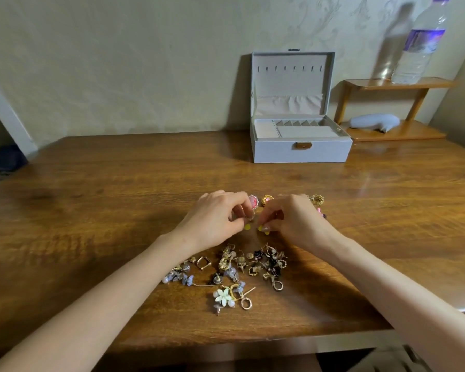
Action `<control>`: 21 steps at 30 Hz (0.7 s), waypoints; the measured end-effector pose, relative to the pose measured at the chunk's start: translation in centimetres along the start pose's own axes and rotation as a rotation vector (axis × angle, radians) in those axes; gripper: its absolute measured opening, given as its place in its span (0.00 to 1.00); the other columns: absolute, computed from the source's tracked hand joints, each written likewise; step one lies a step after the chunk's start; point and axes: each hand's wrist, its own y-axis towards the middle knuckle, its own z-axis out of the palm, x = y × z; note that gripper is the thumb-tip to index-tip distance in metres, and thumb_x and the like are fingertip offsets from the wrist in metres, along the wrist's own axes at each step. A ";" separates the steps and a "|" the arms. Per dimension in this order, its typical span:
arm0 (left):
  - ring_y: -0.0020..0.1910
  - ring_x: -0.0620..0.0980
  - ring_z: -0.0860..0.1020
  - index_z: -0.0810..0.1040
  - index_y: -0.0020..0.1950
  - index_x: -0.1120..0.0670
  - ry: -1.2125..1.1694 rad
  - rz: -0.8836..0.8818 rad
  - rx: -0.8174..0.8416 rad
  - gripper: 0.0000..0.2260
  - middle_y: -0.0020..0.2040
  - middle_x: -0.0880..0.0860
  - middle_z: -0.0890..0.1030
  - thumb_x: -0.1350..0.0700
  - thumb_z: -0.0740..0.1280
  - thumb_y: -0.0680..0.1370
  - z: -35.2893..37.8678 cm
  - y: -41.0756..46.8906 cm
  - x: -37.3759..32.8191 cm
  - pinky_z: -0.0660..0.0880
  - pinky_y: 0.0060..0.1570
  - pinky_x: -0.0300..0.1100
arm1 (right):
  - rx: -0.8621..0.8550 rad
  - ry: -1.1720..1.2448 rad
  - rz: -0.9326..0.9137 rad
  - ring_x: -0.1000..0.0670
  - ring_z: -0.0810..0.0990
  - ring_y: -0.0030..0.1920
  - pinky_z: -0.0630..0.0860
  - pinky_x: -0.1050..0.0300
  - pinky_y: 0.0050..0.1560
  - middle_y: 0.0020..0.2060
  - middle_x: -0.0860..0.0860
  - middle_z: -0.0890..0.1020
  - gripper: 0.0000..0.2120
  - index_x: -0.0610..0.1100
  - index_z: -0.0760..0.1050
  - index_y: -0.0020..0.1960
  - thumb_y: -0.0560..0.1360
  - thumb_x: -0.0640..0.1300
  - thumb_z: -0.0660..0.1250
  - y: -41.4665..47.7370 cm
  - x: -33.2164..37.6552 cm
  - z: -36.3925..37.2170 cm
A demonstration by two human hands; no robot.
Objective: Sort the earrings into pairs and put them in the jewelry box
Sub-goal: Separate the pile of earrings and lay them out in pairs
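1. Head view: the jewelry box [302, 153] stands open on the table [91, 197].
2. The earring pile [234, 272] lies well in front of the box, toward the person.
3. Between box and pile, the left hand [215, 218] curls beside a yellow earring [247, 226]; whether it grips cannot be told.
4. The right hand [293, 218] pinches a second yellow earring [260, 227].
5. A pink earring [253, 202] lies just boxward of the hands.

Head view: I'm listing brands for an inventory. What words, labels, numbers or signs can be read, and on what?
Water bottle: purple and white label, print too blurred to read.
Jewelry box: no writing shows; the clasp looks plain.
Earrings and table: no text.
No text in this view can be read.
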 end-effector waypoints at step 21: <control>0.40 0.43 0.70 0.77 0.49 0.49 0.021 0.026 -0.147 0.05 0.36 0.40 0.72 0.56 0.69 0.75 1.3 -0.5 -0.8 0.66 0.48 0.40 | 0.034 -0.104 -0.105 0.59 0.72 0.38 0.68 0.63 0.38 0.40 0.53 0.78 0.10 0.51 0.81 0.48 0.70 0.38 0.72 -0.9 -0.8 -1.7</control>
